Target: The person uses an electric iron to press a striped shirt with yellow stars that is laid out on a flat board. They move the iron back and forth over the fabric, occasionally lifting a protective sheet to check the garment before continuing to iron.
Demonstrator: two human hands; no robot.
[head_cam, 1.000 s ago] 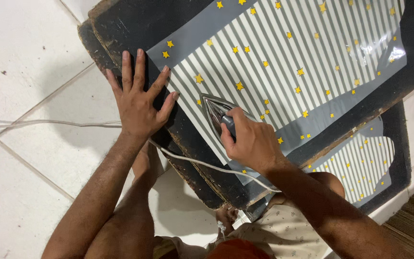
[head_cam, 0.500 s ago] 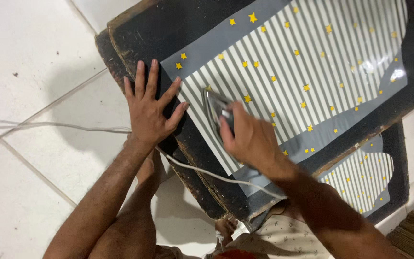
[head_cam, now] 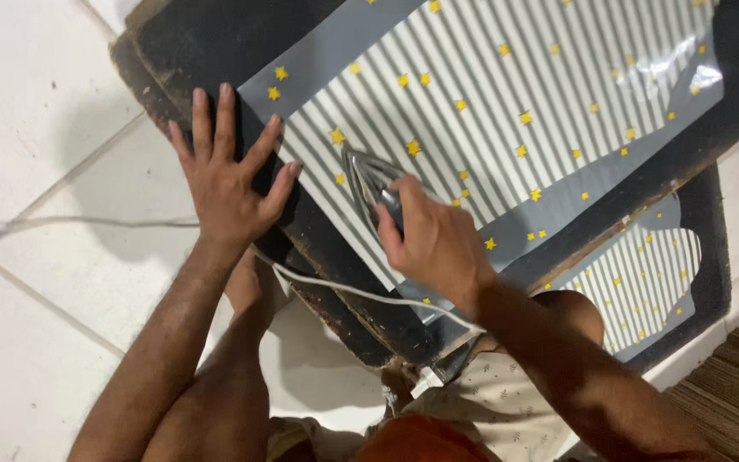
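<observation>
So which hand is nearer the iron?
Right. The right hand grips the iron on the striped cloth; the left hand lies flat on the dark board, apart from it.

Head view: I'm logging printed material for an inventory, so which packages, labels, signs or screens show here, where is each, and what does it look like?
No packages, labels, signs or screens show.
Nearest thing: patterned sheet, flat on the dark board; grey-and-white stripes, yellow stars, grey border.
Second striped, starred piece, lower right.
Left hand presses the board's edge; right hand grips an iron on the sheet.
</observation>
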